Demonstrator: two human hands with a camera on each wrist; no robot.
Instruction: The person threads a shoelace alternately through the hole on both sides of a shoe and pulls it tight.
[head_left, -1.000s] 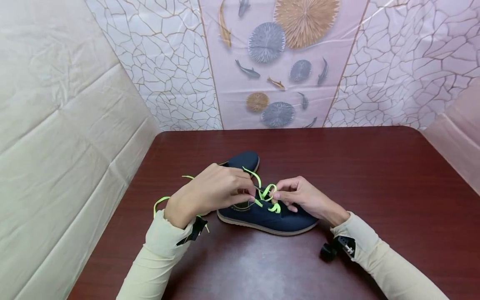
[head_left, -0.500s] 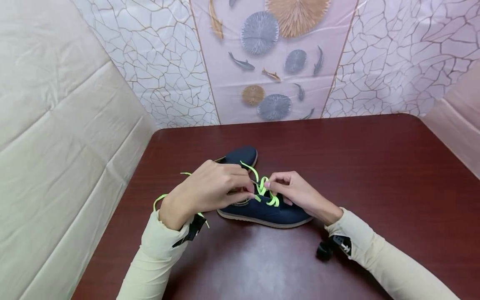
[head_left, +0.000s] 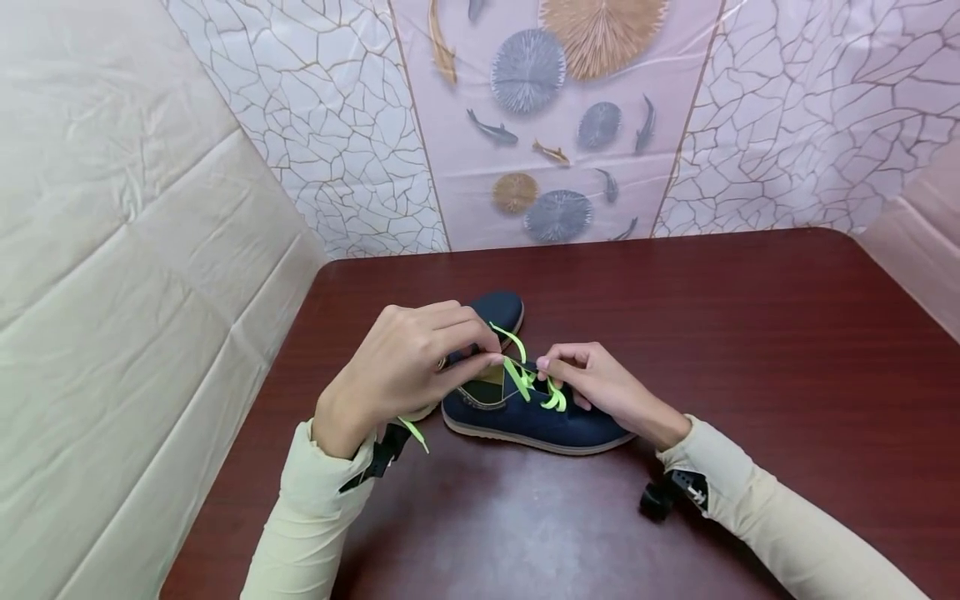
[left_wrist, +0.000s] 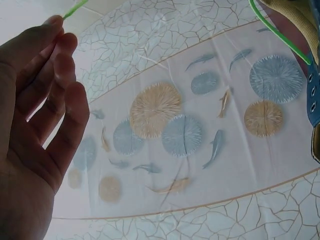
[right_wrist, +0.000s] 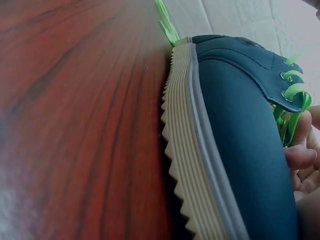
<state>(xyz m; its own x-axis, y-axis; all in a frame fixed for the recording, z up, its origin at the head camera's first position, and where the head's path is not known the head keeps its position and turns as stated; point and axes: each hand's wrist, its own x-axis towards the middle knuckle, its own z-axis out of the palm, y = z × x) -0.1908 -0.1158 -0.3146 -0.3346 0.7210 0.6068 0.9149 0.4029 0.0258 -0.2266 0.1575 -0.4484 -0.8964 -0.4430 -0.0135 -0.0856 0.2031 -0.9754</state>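
Observation:
A navy shoe [head_left: 555, 435] with a tan sole lies on its sole, toe to the right, partly threaded with a neon-green shoelace [head_left: 517, 382]. My left hand [head_left: 408, 358] pinches this lace between thumb and index finger, drawing it taut above the shoe's opening. In the left wrist view, a short bit of shoelace [left_wrist: 75, 8] sticks out past those fingertips. My right hand [head_left: 606, 382] is over the shoe's front, thumb and index fingertips pinched at the lacing; the right wrist view shows its fingers [right_wrist: 301, 157] against the shoelace [right_wrist: 292, 117] by the eyelets.
Behind my left hand sits a second navy shoe [head_left: 498, 313], partly hidden. A loose green lace end [head_left: 414, 435] hangs near my left wrist. Both shoes stand on a dark red wooden table [head_left: 720, 333], with patterned sheeting [head_left: 367, 125] behind it.
My left hand has risen and pulled the lace up, and the loop by the eyelets has shrunk. The right fingertips have moved slightly up and left from the loop. The head view shifted slightly.

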